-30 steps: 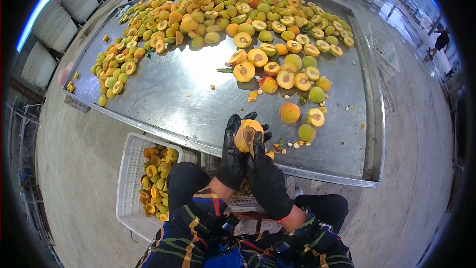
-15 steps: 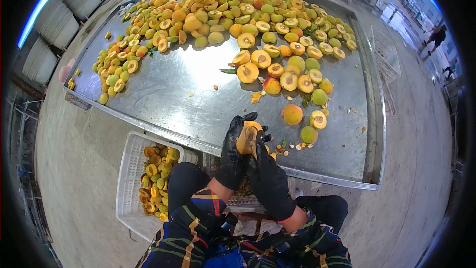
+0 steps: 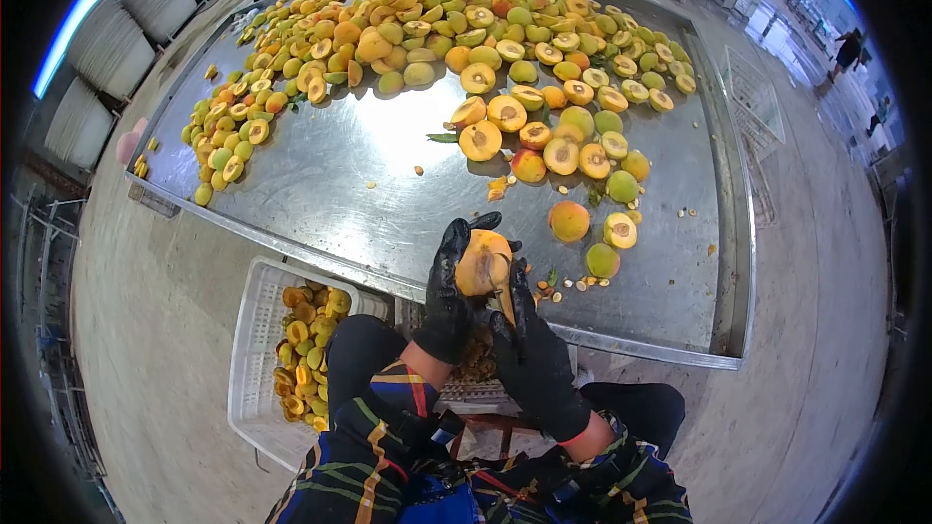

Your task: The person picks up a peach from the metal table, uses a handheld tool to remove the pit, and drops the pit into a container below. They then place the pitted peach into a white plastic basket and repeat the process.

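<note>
Black-gloved left hand (image 3: 445, 301), right hand (image 3: 540, 369) grip orange fruit (image 3: 482, 262); rounded side now showing more.

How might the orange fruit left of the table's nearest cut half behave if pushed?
The orange fruit would probably move easily on the smooth-looking metal table. Its domed shape suggests rolling, but a hidden flat underside might slide.

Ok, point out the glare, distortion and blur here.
Head view: glare whites out part of the table; fisheye distortion bows its far edge; the image corners are black; the distant person at upper right looks soft.
</note>
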Action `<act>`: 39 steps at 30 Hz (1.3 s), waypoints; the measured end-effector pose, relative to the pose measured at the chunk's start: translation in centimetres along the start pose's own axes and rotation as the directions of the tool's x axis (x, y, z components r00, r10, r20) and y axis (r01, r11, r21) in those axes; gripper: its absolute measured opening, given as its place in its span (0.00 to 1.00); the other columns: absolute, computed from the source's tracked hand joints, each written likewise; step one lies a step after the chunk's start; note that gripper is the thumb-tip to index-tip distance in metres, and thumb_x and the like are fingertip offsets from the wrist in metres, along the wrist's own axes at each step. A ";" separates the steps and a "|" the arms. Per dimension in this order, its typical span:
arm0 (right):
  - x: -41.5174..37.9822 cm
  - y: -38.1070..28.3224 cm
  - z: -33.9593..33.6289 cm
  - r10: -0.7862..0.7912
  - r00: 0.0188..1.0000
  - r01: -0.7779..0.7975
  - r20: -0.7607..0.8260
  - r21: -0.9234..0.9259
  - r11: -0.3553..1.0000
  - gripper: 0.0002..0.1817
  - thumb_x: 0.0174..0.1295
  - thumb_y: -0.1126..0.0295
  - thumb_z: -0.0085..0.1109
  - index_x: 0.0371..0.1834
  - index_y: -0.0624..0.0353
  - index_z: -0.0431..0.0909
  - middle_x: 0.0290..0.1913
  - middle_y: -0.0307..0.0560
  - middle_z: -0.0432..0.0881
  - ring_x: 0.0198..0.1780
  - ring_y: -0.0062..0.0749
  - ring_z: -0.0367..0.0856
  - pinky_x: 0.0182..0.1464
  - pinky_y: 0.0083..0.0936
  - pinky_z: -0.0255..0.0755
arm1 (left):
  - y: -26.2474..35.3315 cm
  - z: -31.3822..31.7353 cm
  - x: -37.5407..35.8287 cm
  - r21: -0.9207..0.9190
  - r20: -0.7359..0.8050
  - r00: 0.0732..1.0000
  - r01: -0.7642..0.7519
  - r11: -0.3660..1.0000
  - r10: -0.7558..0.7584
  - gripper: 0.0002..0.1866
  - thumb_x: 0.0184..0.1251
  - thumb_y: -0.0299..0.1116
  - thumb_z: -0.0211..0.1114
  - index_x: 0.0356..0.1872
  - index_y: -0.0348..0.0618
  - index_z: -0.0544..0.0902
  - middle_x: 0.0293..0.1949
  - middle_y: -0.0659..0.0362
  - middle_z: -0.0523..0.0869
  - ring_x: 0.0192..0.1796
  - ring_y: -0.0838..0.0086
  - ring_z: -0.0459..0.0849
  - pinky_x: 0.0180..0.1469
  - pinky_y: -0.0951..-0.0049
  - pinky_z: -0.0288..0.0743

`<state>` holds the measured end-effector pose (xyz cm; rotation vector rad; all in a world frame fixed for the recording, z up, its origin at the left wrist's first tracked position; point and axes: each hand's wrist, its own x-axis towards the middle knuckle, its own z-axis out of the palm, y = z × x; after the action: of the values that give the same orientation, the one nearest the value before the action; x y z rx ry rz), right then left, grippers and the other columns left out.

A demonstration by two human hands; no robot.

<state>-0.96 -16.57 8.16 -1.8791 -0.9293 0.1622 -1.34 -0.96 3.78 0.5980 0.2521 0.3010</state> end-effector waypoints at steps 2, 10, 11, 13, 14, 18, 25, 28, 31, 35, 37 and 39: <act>-0.1 -0.2 -0.1 0.004 1.000 -0.004 0.008 -0.080 0.997 0.37 0.58 0.71 0.58 0.71 0.58 0.55 0.37 0.61 0.77 0.34 0.53 0.79 0.32 0.43 0.71 | -0.4 0.8 -0.1 0.301 -0.052 0.990 -0.112 0.947 0.133 0.21 0.74 0.38 0.52 0.60 0.36 0.68 0.47 0.52 0.80 0.46 0.69 0.81 0.49 0.69 0.79; 0.3 -1.8 -0.7 0.214 0.955 -0.146 0.203 -0.305 0.941 0.32 0.60 0.70 0.57 0.69 0.64 0.58 0.46 0.65 0.77 0.42 0.57 0.79 0.40 0.42 0.74 | -0.3 0.3 -0.7 0.003 0.045 0.996 -0.078 0.997 0.078 0.22 0.71 0.36 0.56 0.60 0.35 0.69 0.47 0.52 0.78 0.47 0.70 0.80 0.53 0.68 0.79; 0.3 -2.0 -0.6 0.269 0.931 -0.170 0.245 -0.360 0.917 0.33 0.60 0.69 0.57 0.68 0.64 0.58 0.45 0.64 0.77 0.42 0.56 0.79 0.39 0.42 0.74 | -0.3 0.4 -0.7 0.003 0.041 0.996 -0.080 0.997 0.080 0.22 0.71 0.36 0.56 0.60 0.35 0.69 0.47 0.52 0.78 0.47 0.70 0.80 0.53 0.68 0.79; -0.2 -0.9 0.1 0.163 0.972 -0.110 0.169 -0.285 0.952 0.35 0.60 0.68 0.57 0.70 0.60 0.56 0.40 0.62 0.77 0.36 0.53 0.79 0.34 0.41 0.73 | -0.2 0.7 -0.7 0.188 -0.023 0.996 -0.083 0.979 0.089 0.23 0.73 0.41 0.52 0.60 0.35 0.69 0.47 0.51 0.78 0.47 0.67 0.80 0.53 0.65 0.79; -0.3 -0.5 0.3 0.059 0.995 -0.041 0.079 -0.215 0.976 0.37 0.59 0.68 0.57 0.72 0.57 0.54 0.34 0.59 0.76 0.30 0.50 0.79 0.29 0.41 0.72 | -0.3 0.6 -0.7 0.188 -0.024 0.996 -0.083 0.979 0.089 0.23 0.73 0.41 0.52 0.60 0.35 0.69 0.47 0.51 0.78 0.47 0.67 0.80 0.53 0.65 0.79; -0.3 0.0 0.2 0.077 0.994 -0.063 0.076 -0.163 0.985 0.38 0.59 0.67 0.57 0.73 0.56 0.53 0.35 0.59 0.76 0.29 0.50 0.78 0.29 0.41 0.72 | 0.0 1.2 -0.6 0.043 -0.041 0.999 -0.015 0.999 0.017 0.26 0.75 0.49 0.46 0.60 0.35 0.70 0.45 0.51 0.80 0.47 0.64 0.82 0.50 0.63 0.80; 0.1 -0.3 -0.4 0.110 0.980 -0.052 0.168 -0.320 0.946 0.35 0.59 0.69 0.57 0.71 0.59 0.56 0.38 0.61 0.77 0.34 0.54 0.78 0.33 0.42 0.72 | 0.4 1.3 -0.7 -0.047 -0.057 0.991 0.122 0.991 -0.125 0.30 0.71 0.57 0.46 0.59 0.40 0.72 0.45 0.46 0.83 0.46 0.62 0.83 0.51 0.63 0.79; 0.0 0.0 0.1 0.148 0.974 -0.100 0.173 -0.259 0.961 0.34 0.58 0.71 0.58 0.69 0.62 0.58 0.41 0.66 0.77 0.38 0.58 0.79 0.37 0.43 0.72 | 0.4 1.8 -0.9 -0.037 -0.059 0.995 0.073 0.997 -0.075 0.29 0.73 0.55 0.45 0.59 0.39 0.72 0.43 0.49 0.83 0.45 0.64 0.83 0.51 0.64 0.79; -0.4 0.5 1.0 0.147 0.979 -0.128 0.140 -0.139 0.982 0.34 0.58 0.71 0.59 0.69 0.62 0.58 0.43 0.67 0.78 0.40 0.58 0.79 0.38 0.44 0.73 | 0.3 2.1 -1.3 0.036 -0.104 0.994 -0.012 0.999 0.016 0.28 0.74 0.54 0.44 0.58 0.38 0.73 0.40 0.53 0.83 0.43 0.67 0.83 0.49 0.66 0.80; 0.0 0.6 1.7 0.209 0.971 -0.219 0.120 0.083 0.972 0.34 0.58 0.71 0.59 0.68 0.64 0.59 0.42 0.65 0.78 0.39 0.57 0.79 0.38 0.43 0.72 | 0.2 1.7 -1.1 0.052 -0.155 0.988 -0.012 0.999 0.020 0.28 0.75 0.53 0.43 0.56 0.36 0.73 0.40 0.54 0.82 0.42 0.69 0.83 0.48 0.69 0.79; 0.0 0.6 1.7 0.175 0.977 -0.166 0.125 -0.076 0.983 0.34 0.58 0.70 0.59 0.68 0.64 0.58 0.40 0.64 0.78 0.38 0.57 0.79 0.37 0.43 0.72 | 0.3 1.4 -1.2 0.034 -0.091 0.996 -0.015 0.999 0.018 0.25 0.76 0.50 0.44 0.57 0.37 0.73 0.41 0.52 0.82 0.43 0.67 0.83 0.46 0.68 0.81; 0.0 0.6 1.8 0.139 0.981 -0.104 0.137 -0.234 0.967 0.34 0.59 0.69 0.59 0.68 0.65 0.58 0.39 0.64 0.78 0.37 0.57 0.78 0.36 0.43 0.72 | 0.3 1.8 -1.3 0.057 -0.114 0.993 -0.024 0.998 0.031 0.25 0.76 0.50 0.44 0.56 0.37 0.73 0.41 0.52 0.82 0.43 0.67 0.84 0.46 0.69 0.81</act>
<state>-1.54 -15.37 6.79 -2.1607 -0.9677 0.2884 -2.06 -2.06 5.57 0.6400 0.3640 0.3565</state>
